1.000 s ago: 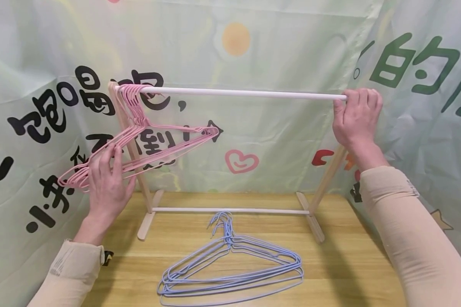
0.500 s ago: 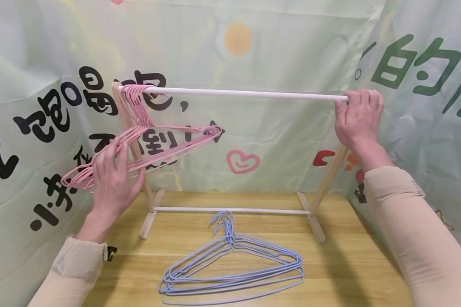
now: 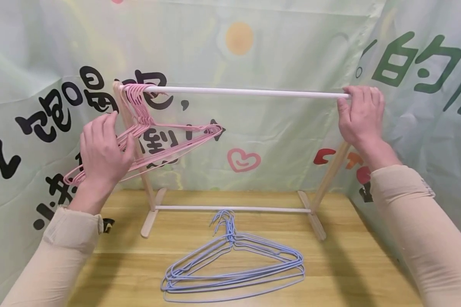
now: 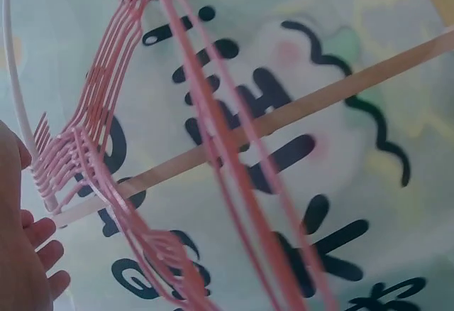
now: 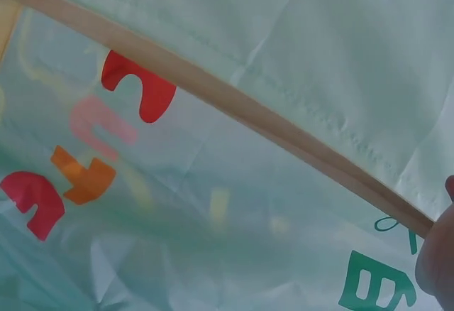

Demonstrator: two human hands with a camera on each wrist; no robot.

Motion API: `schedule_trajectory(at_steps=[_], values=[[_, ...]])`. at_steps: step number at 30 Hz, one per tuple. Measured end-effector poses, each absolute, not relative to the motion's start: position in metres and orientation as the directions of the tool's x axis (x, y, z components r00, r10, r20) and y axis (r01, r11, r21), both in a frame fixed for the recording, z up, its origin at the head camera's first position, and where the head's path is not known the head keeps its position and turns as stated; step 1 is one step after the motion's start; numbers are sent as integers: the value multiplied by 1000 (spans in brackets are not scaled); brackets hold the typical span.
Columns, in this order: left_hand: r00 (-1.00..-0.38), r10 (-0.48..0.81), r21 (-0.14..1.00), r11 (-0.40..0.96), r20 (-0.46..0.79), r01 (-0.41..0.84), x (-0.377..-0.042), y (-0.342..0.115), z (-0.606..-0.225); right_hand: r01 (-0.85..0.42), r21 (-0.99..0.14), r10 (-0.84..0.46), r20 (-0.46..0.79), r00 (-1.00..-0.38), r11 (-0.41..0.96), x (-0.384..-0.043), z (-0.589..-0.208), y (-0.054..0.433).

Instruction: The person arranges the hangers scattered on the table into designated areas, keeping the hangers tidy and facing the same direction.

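Several pink clothes hangers hang bunched by their hooks at the left end of the white top rod of a wooden rack. My left hand is raised in front of their left ends, overlapping them in the head view, with its fingers extended and holding nothing. In the left wrist view that hand's fingertips are beside the hooks, apart from them. My right hand grips the right top corner of the rack, fingers over the rod's end. The right wrist view catches the rack's wooden post running up to that hand.
Several blue wire hangers lie stacked on the wooden table, hooks toward the rack's lower rod. The rack's feet stand behind them. A printed cloth backdrop encloses the back and sides.
My left hand has come away from the pink hangers' lower left side and risen slightly up and left. My right hand keeps its grip on the rack's corner.
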State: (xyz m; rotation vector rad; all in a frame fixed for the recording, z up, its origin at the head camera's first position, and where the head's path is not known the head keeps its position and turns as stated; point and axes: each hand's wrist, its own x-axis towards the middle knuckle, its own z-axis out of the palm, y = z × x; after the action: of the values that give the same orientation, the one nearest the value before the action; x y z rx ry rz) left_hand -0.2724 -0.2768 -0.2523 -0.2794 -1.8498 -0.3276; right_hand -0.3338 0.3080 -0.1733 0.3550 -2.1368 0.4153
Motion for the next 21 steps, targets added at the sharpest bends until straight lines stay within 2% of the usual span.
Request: schedule_trajectory(at_steps=[6, 8, 11, 14, 21], values=[[-359, -20, 141, 939, 933, 313, -283, -280, -233, -456, -172, -71, 881, -467, 873, -334, -180, 304], [-377, -26, 147, 944, 926, 296, -286, -283, -229, -489, -159, -64, 910, -409, 858, -334, -183, 300], [-418, -18, 144, 952, 908, 271, -289, -287, -224, -560, -127, -49, 956, -289, 819, -332, -192, 293], [-469, -10, 142, 958, 883, 247, -293, -291, -220, -616, -126, -10, 977, -213, 777, -325, -204, 284], [-608, -12, 147, 974, 794, 173, -303, -300, -212, -702, -183, 65, 979, -191, 688, -300, -240, 256]])
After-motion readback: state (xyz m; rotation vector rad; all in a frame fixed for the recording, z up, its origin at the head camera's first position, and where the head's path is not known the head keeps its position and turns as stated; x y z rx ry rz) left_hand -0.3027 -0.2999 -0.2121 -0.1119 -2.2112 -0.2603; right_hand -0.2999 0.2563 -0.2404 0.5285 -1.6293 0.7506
